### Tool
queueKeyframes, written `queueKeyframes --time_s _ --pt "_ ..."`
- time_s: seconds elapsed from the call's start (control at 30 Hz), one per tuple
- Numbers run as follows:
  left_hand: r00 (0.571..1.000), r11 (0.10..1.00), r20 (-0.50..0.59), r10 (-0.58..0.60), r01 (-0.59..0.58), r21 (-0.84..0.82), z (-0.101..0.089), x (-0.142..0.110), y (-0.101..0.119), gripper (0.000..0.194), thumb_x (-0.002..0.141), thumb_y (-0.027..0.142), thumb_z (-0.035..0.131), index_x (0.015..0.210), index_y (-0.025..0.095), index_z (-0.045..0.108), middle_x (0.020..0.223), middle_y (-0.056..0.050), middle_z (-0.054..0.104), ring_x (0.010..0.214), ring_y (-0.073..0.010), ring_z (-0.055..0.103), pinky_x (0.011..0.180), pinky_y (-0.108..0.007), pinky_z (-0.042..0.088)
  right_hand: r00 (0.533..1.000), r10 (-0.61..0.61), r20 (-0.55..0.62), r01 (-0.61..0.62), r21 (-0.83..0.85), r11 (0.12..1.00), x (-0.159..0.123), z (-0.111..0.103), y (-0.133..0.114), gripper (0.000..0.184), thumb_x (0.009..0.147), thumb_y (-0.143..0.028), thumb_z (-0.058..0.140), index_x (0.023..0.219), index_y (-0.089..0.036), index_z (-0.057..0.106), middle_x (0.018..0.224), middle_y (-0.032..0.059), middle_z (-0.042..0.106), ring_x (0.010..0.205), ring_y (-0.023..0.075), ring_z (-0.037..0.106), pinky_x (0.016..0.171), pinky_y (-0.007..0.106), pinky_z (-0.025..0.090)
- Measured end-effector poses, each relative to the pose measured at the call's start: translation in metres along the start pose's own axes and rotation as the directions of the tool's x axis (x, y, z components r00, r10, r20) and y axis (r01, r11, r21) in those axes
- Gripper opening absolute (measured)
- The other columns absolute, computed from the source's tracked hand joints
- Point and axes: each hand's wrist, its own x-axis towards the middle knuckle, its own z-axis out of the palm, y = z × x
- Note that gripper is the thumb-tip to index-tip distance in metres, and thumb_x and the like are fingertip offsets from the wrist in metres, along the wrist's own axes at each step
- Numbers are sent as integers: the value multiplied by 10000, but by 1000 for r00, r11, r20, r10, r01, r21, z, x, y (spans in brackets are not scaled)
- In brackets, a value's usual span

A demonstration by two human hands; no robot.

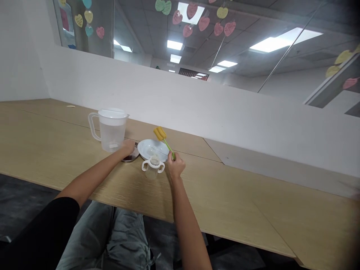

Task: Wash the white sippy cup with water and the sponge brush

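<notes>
My right hand (176, 165) is closed round the green handle of a sponge bottle brush (160, 133), whose yellow head points up and to the left above the table. At the round metal dish (134, 154), just right of the pitcher, is my left hand (128, 146); its fingers are hidden, so what it holds, if anything, does not show. A white plate (146, 145) lies between the hands with something clear on it. In front of the plate stands a small clear baby bottle (152, 172) with two white handles, its top uncovered.
A lidded translucent pitcher (112, 129) with liquid in it stands left of the dish. A small pale flat piece (71, 106) lies at the back left of the wooden table (239, 202). Behind rises a white wall (180, 101) below a window with heart-shaped notes.
</notes>
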Motion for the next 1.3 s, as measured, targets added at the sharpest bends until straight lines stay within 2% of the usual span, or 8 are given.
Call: queueKeyframes --time_s 0.1,0.17,0.23,0.33,0.4,0.63,0.8,1.3 --pt "989 993 -95 110 -114 -37 -3 -1 19 340 814 155 512 1129 73 611 1132 -227 624 1133 -329 545 968 -431 385 1000 -1 -9 1 8 1000 0 0 0 445 898 -466 371 706 -173 646 536 29 546 488 116 407 527 237 226" --pt "952 946 -32 306 -307 -107 0 -3 35 385 842 156 458 1201 90 580 1195 -205 606 1130 -285 553 976 -375 381 1000 -1 -4 1 11 1000 -1 0 0 446 896 -470 374 694 -173 639 526 26 536 486 116 409 524 235 232" --pt "894 890 90 439 -420 -177 8 -6 50 310 817 201 526 1091 146 660 1076 -132 681 1004 -235 619 888 -290 430 1000 0 0 0 10 1000 -1 0 0 452 896 -473 372 679 -173 631 519 26 534 483 118 412 522 236 236" --pt "831 852 210 514 -468 -235 22 -8 68 227 699 236 677 918 192 718 952 -62 723 892 -203 651 768 -226 453 1000 5 -11 -5 7 1000 -2 0 1 451 895 -471 370 693 -173 640 529 34 555 481 121 420 520 238 234" --pt "821 852 241 517 -466 -240 30 -8 75 245 654 227 712 897 190 719 948 -63 723 897 -212 651 755 -227 454 1000 12 -20 -11 9 1000 -2 0 1 443 895 -467 372 716 -173 650 539 38 569 483 123 424 519 238 233" --pt "863 909 287 417 -393 -139 34 -1 82 387 687 283 721 1044 146 662 1066 -128 676 983 -262 625 816 -295 468 999 28 -15 -28 6 1000 -1 0 1 434 892 -459 392 706 -165 651 531 30 552 483 113 409 522 234 225" --pt "864 925 342 369 -376 -49 33 -2 87 246 742 273 683 930 115 681 994 -145 686 920 -263 635 818 -330 478 999 46 -11 -46 -1 999 -1 0 0 426 889 -452 412 720 -158 669 532 29 557 480 106 401 527 234 215" --pt "876 920 302 376 -393 -4 11 -8 75 153 755 220 599 875 166 677 900 -74 689 855 -196 630 757 -259 462 998 45 -39 -45 0 999 0 1 0 431 896 -456 409 741 -156 676 538 33 556 485 108 399 526 238 209"
